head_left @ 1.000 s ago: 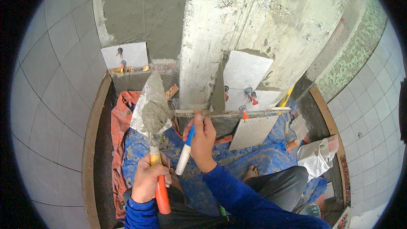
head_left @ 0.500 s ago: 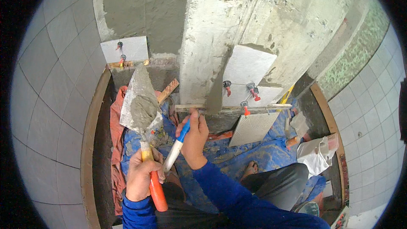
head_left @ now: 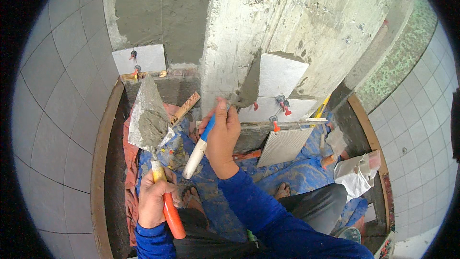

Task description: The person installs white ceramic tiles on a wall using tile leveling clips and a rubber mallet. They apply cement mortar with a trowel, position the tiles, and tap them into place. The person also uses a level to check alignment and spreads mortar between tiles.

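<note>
My left hand (head_left: pixel 154 201) is closed round the orange and yellow handle of a large pointed trowel (head_left: pixel 139 97). Grey mortar (head_left: pixel 152 127) sits in a lump on its blade. In my right hand (head_left: pixel 223 139) is a second trowel (head_left: pixel 194 158) with a blue and white handle. Its grey blade (head_left: pixel 250 88) points up and away, beside the left edge of a pale wall tile (head_left: pixel 281 74), overlapping part of the tiles in view; I cannot tell whether it touches them. Red tile-levelling clips (head_left: pixel 283 104) stick out at the tile joint below.
A loose ridged-back tile (head_left: pixel 283 147) leans below the wall tiles. A blue tarp (head_left: pixel 258 180) covers the floor, with an orange cloth (head_left: pixel 132 177) at left. A wood offcut (head_left: pixel 186 108) stands behind the left trowel. A white bag (head_left: pixel 353 177) lies at right. Tiled walls (head_left: pixel 62 129) flank me.
My right hand and its trowel have moved slightly up and to the right, the blade turning a little. The mortar-loaded trowel has shifted slightly left and down in my left hand.
</note>
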Demonstrator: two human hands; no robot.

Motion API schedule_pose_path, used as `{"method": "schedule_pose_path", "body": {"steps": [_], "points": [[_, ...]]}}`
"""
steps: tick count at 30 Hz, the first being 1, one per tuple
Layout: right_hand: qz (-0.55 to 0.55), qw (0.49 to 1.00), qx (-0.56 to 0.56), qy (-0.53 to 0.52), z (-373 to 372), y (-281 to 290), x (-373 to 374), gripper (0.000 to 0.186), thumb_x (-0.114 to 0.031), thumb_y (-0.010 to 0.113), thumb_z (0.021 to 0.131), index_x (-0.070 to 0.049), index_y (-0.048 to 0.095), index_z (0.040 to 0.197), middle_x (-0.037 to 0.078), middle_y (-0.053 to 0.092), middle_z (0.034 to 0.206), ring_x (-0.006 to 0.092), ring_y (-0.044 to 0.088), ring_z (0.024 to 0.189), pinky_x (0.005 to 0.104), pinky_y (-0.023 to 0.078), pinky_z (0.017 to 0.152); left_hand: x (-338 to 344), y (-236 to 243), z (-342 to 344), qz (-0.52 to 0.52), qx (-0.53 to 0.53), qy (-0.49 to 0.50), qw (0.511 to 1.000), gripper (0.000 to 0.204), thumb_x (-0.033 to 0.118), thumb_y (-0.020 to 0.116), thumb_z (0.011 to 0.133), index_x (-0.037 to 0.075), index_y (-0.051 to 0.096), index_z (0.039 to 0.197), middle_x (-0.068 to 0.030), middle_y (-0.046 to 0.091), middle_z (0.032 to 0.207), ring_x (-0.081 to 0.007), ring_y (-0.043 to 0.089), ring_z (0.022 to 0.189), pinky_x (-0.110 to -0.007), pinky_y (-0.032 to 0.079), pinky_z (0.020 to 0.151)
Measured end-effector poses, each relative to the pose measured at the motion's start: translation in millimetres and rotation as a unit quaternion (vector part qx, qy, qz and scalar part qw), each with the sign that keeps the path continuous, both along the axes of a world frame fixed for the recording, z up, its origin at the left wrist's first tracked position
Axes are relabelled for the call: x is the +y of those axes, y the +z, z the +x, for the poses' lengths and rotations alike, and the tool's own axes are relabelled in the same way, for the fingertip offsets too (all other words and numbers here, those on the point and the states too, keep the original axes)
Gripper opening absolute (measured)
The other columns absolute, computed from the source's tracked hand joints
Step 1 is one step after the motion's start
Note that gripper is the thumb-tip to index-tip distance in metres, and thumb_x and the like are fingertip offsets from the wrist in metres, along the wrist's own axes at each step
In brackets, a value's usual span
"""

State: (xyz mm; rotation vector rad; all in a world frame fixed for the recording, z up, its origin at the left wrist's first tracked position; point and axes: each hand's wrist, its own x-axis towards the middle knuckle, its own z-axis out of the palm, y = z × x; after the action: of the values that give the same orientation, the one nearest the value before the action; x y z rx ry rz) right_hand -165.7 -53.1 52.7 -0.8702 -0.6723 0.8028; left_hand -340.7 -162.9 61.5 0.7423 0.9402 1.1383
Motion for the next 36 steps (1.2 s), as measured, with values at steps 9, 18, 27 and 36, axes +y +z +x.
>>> {"method": "schedule_pose_path", "body": {"steps": [9,18,27,36], "points": [[-0.026,0.998,0.043,0.023,-5.8,-9.9,-26.8,0.035,-0.036,0.056,0.110,-0.002,0.059,0.116,0.003,0.055,0.078,0.0127,0.057,0.056,0.0296,0.046,0.046,1.5,-4.3,-1.8,0.006,-0.015,-0.001,1.000,0.014,-0.003,0.056,0.078,0.002,0.055,0.091,-0.0069,0.055,0.066,-0.0164,0.053,0.043,-0.029,0.047,0.041],[0.001,0.996,0.059,0.064,4.8,4.0,-11.4,0.039,-0.037,0.053,0.111,-0.002,0.057,0.127,0.004,0.054,0.085,0.0156,0.058,0.057,0.0322,0.047,0.047,2.3,-2.1,1.9,0.010,-0.009,0.032,0.999,0.011,0.000,0.056,0.076,0.005,0.053,0.086,-0.0053,0.054,0.066,-0.0153,0.050,0.041,-0.027,0.044,0.039],[-0.011,0.994,0.095,0.054,-9.0,1.3,-31.7,0.035,-0.037,0.049,0.113,-0.003,0.058,0.109,0.005,0.057,0.072,0.0140,0.057,0.049,0.0294,0.044,0.043,4.3,-9.4,-3.3,0.020,-0.002,0.033,0.999,0.011,0.000,0.055,0.077,0.005,0.053,0.087,-0.0060,0.053,0.067,-0.0149,0.050,0.043,-0.027,0.045,0.040],[-0.027,0.990,0.119,0.073,-6.8,-28.3,-25.8,0.043,-0.040,0.051,0.112,0.000,0.055,0.127,0.004,0.055,0.085,0.0165,0.059,0.056,0.0319,0.047,0.045,4.9,-10.3,-9.0,0.012,-0.014,0.015,1.000,0.016,-0.002,0.057,0.079,0.004,0.055,0.094,-0.0065,0.057,0.072,-0.0153,0.055,0.047,-0.028,0.048,0.043]]}}
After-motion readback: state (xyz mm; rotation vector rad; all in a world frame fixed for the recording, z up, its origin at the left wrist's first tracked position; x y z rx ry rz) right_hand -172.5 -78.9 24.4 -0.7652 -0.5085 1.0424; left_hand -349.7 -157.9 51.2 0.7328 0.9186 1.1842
